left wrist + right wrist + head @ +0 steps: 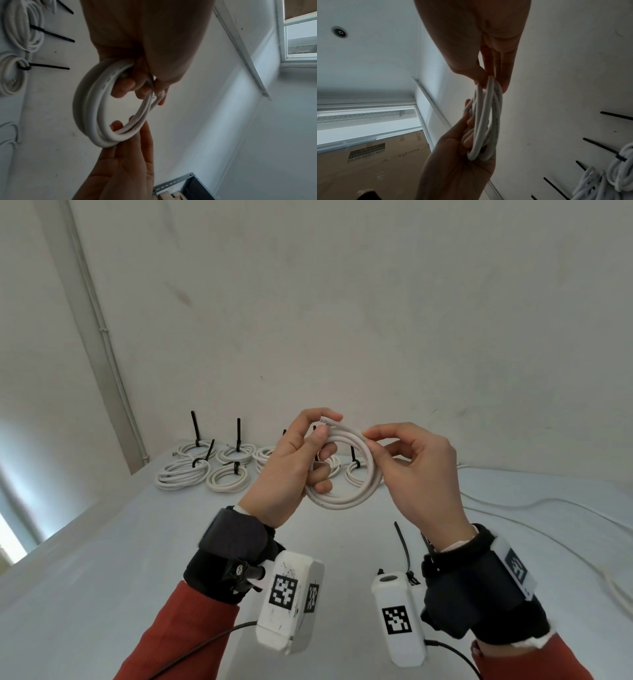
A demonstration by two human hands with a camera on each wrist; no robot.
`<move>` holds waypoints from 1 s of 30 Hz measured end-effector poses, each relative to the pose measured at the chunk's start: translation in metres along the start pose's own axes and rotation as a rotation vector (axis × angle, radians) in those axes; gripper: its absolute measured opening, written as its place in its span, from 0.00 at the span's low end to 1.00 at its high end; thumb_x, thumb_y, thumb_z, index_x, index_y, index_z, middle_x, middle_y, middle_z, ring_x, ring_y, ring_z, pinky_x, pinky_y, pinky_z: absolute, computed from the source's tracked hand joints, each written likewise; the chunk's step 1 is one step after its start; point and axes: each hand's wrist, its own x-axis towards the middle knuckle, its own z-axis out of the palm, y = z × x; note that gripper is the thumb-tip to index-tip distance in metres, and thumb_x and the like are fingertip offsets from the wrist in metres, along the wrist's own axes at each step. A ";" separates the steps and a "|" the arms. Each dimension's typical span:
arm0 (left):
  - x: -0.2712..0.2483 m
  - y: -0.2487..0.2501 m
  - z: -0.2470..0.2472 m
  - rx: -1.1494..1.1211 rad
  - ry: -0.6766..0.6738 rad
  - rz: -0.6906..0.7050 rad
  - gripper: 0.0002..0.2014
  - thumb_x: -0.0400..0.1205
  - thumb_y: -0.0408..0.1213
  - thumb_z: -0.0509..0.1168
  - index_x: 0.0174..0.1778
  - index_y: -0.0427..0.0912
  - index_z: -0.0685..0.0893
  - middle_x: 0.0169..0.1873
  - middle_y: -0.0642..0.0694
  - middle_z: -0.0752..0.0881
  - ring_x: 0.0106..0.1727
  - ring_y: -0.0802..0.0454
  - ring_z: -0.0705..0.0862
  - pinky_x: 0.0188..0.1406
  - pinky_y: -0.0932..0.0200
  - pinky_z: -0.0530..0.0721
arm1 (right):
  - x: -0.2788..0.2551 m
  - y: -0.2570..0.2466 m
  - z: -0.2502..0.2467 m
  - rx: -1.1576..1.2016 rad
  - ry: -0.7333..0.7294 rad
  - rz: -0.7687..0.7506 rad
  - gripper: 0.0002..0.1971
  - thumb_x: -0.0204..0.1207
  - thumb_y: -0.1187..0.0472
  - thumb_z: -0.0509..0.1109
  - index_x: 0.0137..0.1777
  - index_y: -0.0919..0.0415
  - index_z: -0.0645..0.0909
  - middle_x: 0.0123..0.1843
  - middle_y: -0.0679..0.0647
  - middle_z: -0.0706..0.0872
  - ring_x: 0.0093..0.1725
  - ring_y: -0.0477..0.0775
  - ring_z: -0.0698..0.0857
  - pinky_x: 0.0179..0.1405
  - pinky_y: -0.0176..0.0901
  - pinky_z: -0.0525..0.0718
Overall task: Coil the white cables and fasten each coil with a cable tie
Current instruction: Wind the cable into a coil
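A white cable coil (342, 498) of a few loops is held up above the table, with no tie on it. My left hand (325, 428) grips its left side, fingers curled through the loops and thumb on top; the cut cable end (324, 419) pokes out under the index finger. My right hand (370, 440) pinches the coil's upper right between thumb and index finger. In the left wrist view the coil (89, 108) hangs from my left fingers (130, 86). The right wrist view shows the pinch (489, 81) on the coil (481, 121). A loose black cable tie (402, 546) lies on the table below my right wrist.
Several tied white coils (181, 470) with upright black tie tails (196, 428) sit at the table's back left, by the wall. A loose white cable (548, 505) trails across the right side of the pale table (137, 542).
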 end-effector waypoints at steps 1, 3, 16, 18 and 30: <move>0.000 -0.001 0.000 0.002 0.012 0.003 0.08 0.87 0.40 0.53 0.55 0.50 0.76 0.31 0.49 0.67 0.20 0.60 0.56 0.20 0.66 0.66 | 0.000 0.000 0.000 0.002 0.000 -0.002 0.06 0.73 0.65 0.76 0.44 0.52 0.88 0.43 0.47 0.90 0.36 0.48 0.86 0.35 0.46 0.88; 0.001 -0.001 0.001 0.000 0.028 0.017 0.07 0.86 0.40 0.53 0.54 0.49 0.76 0.32 0.49 0.68 0.20 0.60 0.57 0.20 0.66 0.66 | 0.000 -0.001 0.000 0.014 0.002 -0.002 0.07 0.73 0.65 0.76 0.43 0.51 0.88 0.43 0.47 0.90 0.36 0.48 0.86 0.36 0.44 0.87; 0.000 -0.002 0.014 0.142 0.248 0.102 0.10 0.88 0.43 0.53 0.43 0.51 0.76 0.29 0.54 0.70 0.20 0.57 0.57 0.18 0.65 0.62 | 0.001 -0.002 0.000 0.062 -0.011 0.029 0.08 0.73 0.66 0.76 0.42 0.50 0.89 0.42 0.51 0.90 0.39 0.54 0.89 0.38 0.41 0.86; 0.000 -0.003 0.013 0.145 0.271 0.106 0.08 0.89 0.42 0.52 0.46 0.51 0.75 0.29 0.53 0.68 0.19 0.57 0.57 0.17 0.66 0.62 | 0.000 -0.004 0.001 0.071 -0.014 0.050 0.09 0.74 0.66 0.74 0.42 0.49 0.89 0.41 0.51 0.90 0.39 0.55 0.88 0.42 0.49 0.88; 0.002 -0.003 0.013 0.130 0.306 0.034 0.12 0.88 0.39 0.53 0.40 0.45 0.61 0.30 0.52 0.71 0.21 0.57 0.58 0.19 0.64 0.60 | -0.002 -0.005 0.002 0.112 -0.007 0.119 0.01 0.74 0.60 0.76 0.42 0.53 0.87 0.36 0.49 0.90 0.34 0.59 0.88 0.42 0.57 0.87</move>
